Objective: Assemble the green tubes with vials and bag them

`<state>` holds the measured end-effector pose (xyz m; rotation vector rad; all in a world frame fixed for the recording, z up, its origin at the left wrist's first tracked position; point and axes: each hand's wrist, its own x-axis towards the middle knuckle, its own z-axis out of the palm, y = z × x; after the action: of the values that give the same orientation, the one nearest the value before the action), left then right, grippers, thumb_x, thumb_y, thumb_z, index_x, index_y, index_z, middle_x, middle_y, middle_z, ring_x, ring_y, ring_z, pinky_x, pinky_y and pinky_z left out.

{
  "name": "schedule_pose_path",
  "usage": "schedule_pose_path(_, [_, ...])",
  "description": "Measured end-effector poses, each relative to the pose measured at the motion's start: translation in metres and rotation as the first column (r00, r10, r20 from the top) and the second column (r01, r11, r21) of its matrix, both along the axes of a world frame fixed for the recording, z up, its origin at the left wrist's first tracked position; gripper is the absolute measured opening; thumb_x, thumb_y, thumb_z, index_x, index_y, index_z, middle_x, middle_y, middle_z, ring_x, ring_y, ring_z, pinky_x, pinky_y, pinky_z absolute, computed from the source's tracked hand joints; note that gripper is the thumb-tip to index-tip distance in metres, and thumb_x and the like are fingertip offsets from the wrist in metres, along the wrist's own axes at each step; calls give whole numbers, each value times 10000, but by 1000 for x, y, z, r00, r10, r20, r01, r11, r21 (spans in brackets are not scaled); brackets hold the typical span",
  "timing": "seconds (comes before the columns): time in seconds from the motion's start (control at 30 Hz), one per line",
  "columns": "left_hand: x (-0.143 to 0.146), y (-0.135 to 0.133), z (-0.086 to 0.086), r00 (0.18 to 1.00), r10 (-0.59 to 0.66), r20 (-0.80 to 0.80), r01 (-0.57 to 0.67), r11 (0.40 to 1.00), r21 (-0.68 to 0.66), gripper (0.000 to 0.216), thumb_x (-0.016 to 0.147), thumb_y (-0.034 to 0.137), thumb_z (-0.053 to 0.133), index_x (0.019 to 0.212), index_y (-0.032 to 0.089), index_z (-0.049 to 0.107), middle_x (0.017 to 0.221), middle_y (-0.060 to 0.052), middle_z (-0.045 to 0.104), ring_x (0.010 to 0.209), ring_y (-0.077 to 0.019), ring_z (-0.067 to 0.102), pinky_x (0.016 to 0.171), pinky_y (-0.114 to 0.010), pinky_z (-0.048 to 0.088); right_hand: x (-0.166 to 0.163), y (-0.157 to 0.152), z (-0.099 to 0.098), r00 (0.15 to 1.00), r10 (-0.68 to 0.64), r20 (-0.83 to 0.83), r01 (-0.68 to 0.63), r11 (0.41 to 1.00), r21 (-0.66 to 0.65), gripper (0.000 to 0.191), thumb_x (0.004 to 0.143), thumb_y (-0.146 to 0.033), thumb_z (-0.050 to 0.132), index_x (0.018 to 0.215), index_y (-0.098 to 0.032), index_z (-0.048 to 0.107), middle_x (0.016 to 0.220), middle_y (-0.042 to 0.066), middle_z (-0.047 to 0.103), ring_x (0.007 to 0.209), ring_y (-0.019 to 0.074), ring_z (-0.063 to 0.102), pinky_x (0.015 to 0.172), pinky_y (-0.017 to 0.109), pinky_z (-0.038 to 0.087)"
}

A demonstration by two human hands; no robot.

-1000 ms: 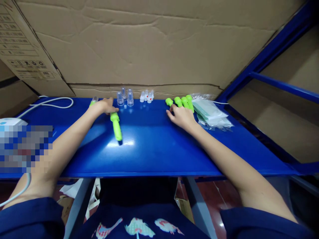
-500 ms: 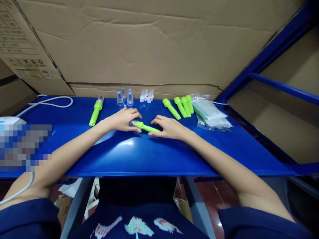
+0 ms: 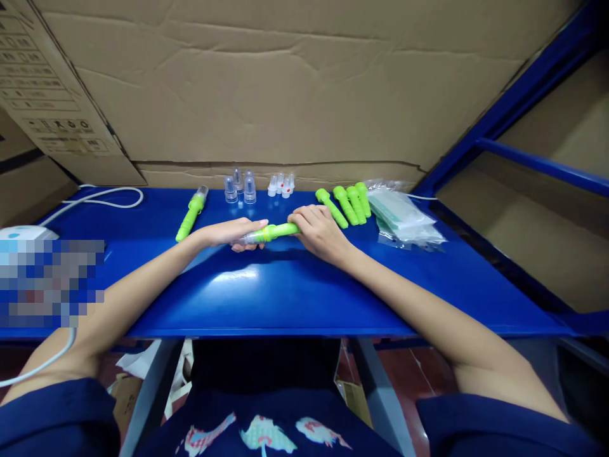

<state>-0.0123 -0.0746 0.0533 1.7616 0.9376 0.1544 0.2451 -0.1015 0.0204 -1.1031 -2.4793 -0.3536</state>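
Between my hands a green plastic flashlight with a clear cap is held just above the blue table. My left hand is closed around its clear end, thumb on top and fingers below. My right hand wraps the far end of the green handle, hiding its tip. Behind them stand several clear caps and a few small white-based clear pieces with red dots. To the left lies another green flashlight with a clear cap. On the right several green handles lie side by side.
Clear plastic bags with a pale green sheet lie at the right. A white device with a cable sits at the left, beside a pixelated area. A cardboard wall rises behind; a blue frame bar stands right.
The flashlight has come up slightly off the table. My left hand has turned to hold the clear end from below, and my right hand has closed over the handle's end.
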Motion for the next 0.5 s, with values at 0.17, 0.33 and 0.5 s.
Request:
schedule_pose_path(0.17, [-9,6,-3,997,50,51,-54,997,63,667,877,792,539,824,145,689,601,-14,544,448,-88,398,429,-249,300,11,8,-4,986,-67,-153,41,986,-163,475,1049,-536,452,1253,-151,642,1237,186,696,1123,334,641,940,427,473])
schedule_pose_path(0.33, [-14,12,-7,998,46,40,-50,993,104,646,889,772,547,841,145,695,606,-7,549,460,-90,412,428,-231,315,19,17,-9,908,1,-419,-124,956,-265,378,979,-530,577,1151,-204,661,1142,139,692,1016,275,658,879,405,530])
schedule_pose_path(0.5, [-18,16,-7,998,39,55,-45,991,123,641,909,759,525,852,150,715,615,-18,558,467,-92,423,443,-239,333,20,18,-6,839,-82,-538,-199,874,-444,446,906,-570,642,1156,-200,654,976,84,721,775,223,661,708,363,547])
